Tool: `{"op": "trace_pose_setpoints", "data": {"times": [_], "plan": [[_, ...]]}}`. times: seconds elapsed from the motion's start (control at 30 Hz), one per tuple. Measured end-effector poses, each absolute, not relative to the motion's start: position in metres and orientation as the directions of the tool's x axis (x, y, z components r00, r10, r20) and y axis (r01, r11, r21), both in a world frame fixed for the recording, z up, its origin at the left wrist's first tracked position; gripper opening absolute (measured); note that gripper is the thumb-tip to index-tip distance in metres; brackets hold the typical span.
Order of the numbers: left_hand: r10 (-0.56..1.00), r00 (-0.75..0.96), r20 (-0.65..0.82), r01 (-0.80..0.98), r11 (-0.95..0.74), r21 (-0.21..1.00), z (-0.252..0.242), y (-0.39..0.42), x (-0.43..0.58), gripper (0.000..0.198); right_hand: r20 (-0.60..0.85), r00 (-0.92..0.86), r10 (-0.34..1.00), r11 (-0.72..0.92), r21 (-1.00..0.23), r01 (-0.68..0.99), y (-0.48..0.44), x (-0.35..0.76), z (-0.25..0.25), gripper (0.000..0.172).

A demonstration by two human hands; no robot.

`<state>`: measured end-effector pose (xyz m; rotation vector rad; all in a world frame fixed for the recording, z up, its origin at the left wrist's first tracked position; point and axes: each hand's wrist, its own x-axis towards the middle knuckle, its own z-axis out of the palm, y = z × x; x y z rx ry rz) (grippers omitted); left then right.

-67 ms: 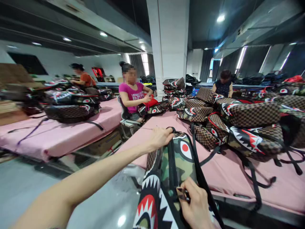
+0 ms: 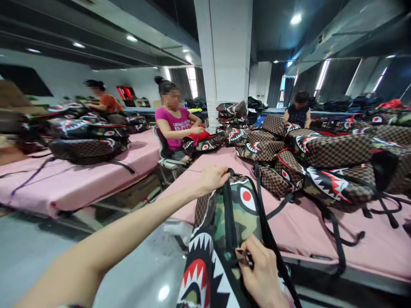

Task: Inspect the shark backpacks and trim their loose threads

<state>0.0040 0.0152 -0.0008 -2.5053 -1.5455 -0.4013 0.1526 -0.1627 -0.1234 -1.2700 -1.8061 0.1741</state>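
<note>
With the left hand (image 2: 214,178) I pinch the shark-printed camouflage fabric bag (image 2: 248,222) up top, probably to tension it; the right hand (image 2: 261,267) grips a small brown-and-black tool (image 2: 242,257).

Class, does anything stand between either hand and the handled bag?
Nothing visible blocks them: the left hand holds the far end of the shark-patterned bag, and the right hand, with a small tool, is at its surface. The piled bags lie farther right.

The left hand (image 2: 214,177) grips a camouflage bag (image 2: 248,220) (red-eyed, toothy); the right hand (image 2: 260,268) holds a small tool (image 2: 242,257).
</note>
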Motion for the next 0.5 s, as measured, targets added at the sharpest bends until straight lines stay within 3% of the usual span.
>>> {"op": "trace_pose_setpoints", "data": {"times": [0.23,0.5], "plan": [[0.909,0.32,0.269,0.931,-0.354,0.092,-0.013,0.063,0.017,0.03,0.512,-0.046,0.858,0.401,-0.612,0.681,-0.159,0.158,-0.121,0.019],[0.985,0.159,0.072,0.961,-0.171,0.215,-0.034,0.114,0.012,0.02,0.457,0.016,0.889,0.375,-0.75,0.545,-0.16,0.181,-0.137,0.029]]}}
